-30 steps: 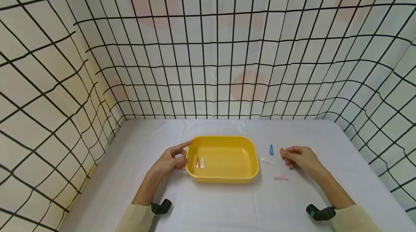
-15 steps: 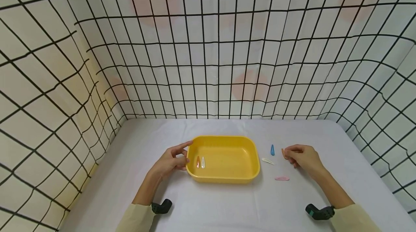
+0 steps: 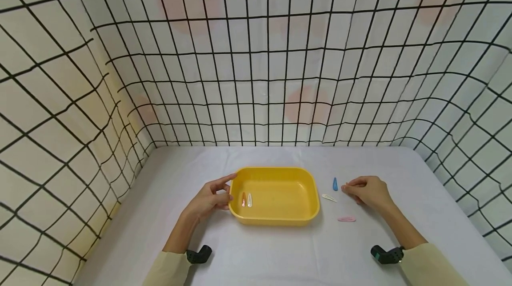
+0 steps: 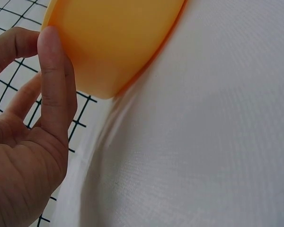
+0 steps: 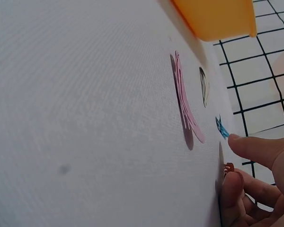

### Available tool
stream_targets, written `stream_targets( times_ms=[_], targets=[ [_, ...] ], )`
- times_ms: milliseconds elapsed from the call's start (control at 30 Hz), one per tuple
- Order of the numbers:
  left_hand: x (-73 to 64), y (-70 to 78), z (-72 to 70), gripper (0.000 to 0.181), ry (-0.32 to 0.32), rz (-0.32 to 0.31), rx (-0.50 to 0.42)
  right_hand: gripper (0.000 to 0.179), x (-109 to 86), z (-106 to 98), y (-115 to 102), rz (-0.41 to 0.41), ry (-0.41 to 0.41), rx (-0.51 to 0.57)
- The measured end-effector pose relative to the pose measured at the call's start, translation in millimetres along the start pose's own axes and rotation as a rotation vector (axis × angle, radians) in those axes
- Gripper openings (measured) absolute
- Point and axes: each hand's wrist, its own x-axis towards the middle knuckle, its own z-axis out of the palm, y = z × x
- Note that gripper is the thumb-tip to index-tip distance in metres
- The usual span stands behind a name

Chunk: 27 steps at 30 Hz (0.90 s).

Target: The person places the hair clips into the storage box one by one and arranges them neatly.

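Observation:
My left hand (image 3: 210, 195) holds the left rim of a yellow tray (image 3: 276, 222); in the left wrist view its thumb and fingers meet at the tray's edge. Inside the tray, towards its left end, lie an orange hair clip (image 3: 243, 199) and a white hair clip (image 3: 250, 200). To the right of the tray, my right hand (image 3: 370, 193) pinches another orange hair clip (image 5: 228, 168), mostly hidden by the fingers. Beside that hand are a blue hair clip (image 3: 335, 183), a whitish hair clip (image 3: 329, 198) and a pink hair clip (image 3: 346, 219) on the cloth.
A white cloth (image 3: 256, 255) covers the table. Black wire grid (image 3: 268, 80) encloses the back and both sides, with pale fabric behind it. Each wrist wears a black camera, such as the left one (image 3: 198, 255).
My right hand has shifted slightly left, towards the blue hair clip, and the orange clip at its fingertips is now almost covered. The left hand and tray stay put.

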Motion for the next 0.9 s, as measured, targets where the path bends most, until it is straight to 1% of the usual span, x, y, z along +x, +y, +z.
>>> stream_targets(
  times_ms=[167, 467, 900],
  targets=[
    [-0.1, 0.9, 0.6, 0.072, -0.002, 0.004, 0.004, 0.043, 1.7, 1.5, 0.7, -0.004, 0.016, 0.007],
    [0.3, -0.2, 0.7, 0.071, -0.003, 0.009, 0.01, 0.036, 3.0, 3.6, 8.4, -0.063, 0.056, 0.013],
    [0.2, 1.1, 1.3, 0.071, 0.008, 0.002, 0.003, 0.031, -2.3, 0.5, 5.8, -0.101, 0.046, 0.033]
  ],
)
